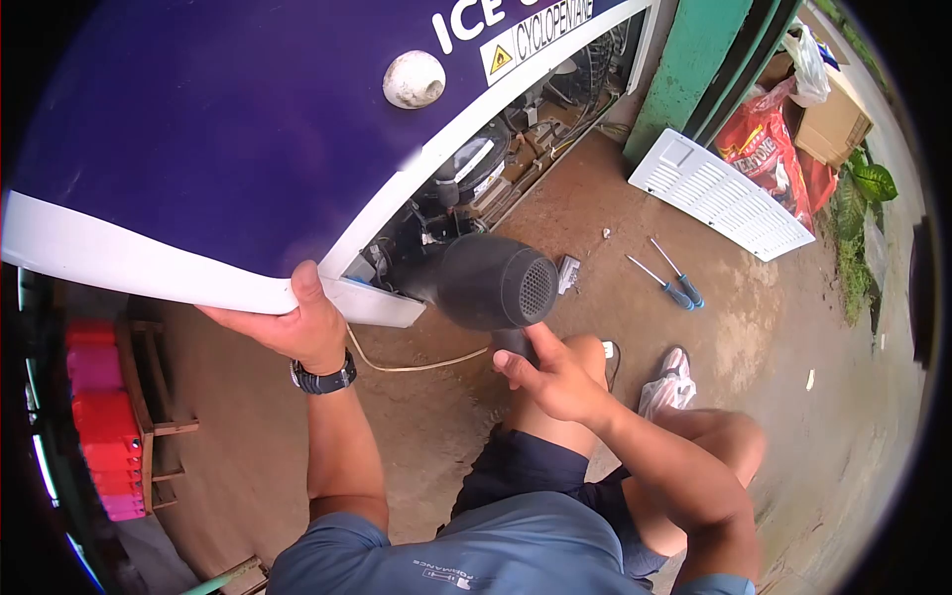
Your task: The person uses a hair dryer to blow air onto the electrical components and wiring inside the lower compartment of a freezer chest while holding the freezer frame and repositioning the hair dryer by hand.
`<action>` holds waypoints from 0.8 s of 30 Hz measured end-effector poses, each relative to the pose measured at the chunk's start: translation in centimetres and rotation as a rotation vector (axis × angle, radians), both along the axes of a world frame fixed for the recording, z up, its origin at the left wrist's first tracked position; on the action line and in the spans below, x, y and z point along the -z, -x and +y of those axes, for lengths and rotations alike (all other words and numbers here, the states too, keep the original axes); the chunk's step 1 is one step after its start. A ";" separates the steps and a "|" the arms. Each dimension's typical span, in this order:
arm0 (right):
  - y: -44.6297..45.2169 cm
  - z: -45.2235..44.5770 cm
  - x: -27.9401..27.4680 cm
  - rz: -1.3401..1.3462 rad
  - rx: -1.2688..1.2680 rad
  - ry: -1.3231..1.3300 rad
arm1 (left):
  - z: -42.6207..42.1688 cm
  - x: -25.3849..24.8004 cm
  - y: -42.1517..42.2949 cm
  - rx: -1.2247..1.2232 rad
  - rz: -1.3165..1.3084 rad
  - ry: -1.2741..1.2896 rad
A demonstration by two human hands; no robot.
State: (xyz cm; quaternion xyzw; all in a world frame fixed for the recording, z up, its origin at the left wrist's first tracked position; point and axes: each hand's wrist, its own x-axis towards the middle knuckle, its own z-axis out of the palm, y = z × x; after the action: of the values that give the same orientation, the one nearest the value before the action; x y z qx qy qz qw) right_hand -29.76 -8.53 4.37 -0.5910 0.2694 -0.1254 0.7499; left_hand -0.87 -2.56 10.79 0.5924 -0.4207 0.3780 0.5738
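Observation:
A black hair dryer [486, 283] is held by its handle in my right hand [560, 377], its nozzle pointing left into the open lower compartment [476, 174] of a blue and white freezer [238, 129]. Tubes, wires and dark machine parts show inside that compartment. My left hand [297, 322], with a black watch on the wrist, grips the white bottom edge of the freezer at its corner, thumb on the side and fingers beneath. A pale cable [416, 368] runs below the corner toward the dryer handle.
Two blue-handled screwdrivers [676, 282] lie on the concrete floor. A white vented panel [719, 193] lies by a green post [694, 69], near a red bag [764, 139] and a cardboard box [833, 114]. Red and pink items [104, 426] stand beside a wooden rack [149, 426] at the left.

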 end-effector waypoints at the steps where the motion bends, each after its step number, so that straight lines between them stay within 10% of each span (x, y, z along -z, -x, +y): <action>1: -0.1 -0.3 0.2 -0.001 -0.013 -0.083 | 0.0 0.0 0.0 0.004 0.008 0.000; 16: 0.4 -1.7 1.6 -0.075 -0.019 -0.228 | 2.1 12.3 1.8 0.445 0.812 0.030; 24: -2.5 -2.8 -0.2 -0.115 0.030 0.003 | 2.5 17.3 -0.5 0.118 0.633 -0.136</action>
State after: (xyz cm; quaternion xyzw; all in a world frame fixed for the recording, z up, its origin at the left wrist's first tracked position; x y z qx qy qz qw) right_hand -27.30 -11.30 4.62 -0.5797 0.2345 -0.1706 0.7615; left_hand -0.34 -0.02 -6.56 0.6919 -0.2796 0.1122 0.6561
